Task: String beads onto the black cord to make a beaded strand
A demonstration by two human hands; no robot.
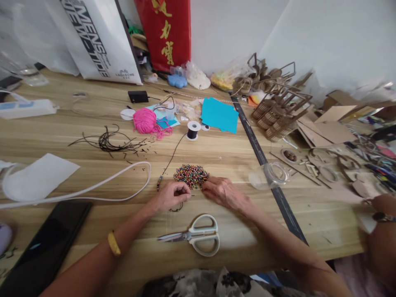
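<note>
A heap of small multicoloured beads (192, 175) lies on the wooden table. Just left of and below it, my left hand (170, 197) is closed round a black cord (174, 154). Several beads (159, 181) are threaded on this cord beside the hand, and a loose end shows beneath the fingers. The cord runs up to a white spool of black cord (192, 133). My right hand (222, 192) rests at the heap's right edge, fingertips pressed together against the beads; whether they pinch one is hidden. White-handled scissors (198, 235) lie below the hands, blades to the left.
Pink yarn (144, 121), blue sheets (219, 115) and cut black cords (111, 142) lie behind. A white cable (123, 169) loops at left, near a black phone (46, 247). Rolls of clear tape (276, 173) stand at right. Another person's arm (383, 222) is at far right.
</note>
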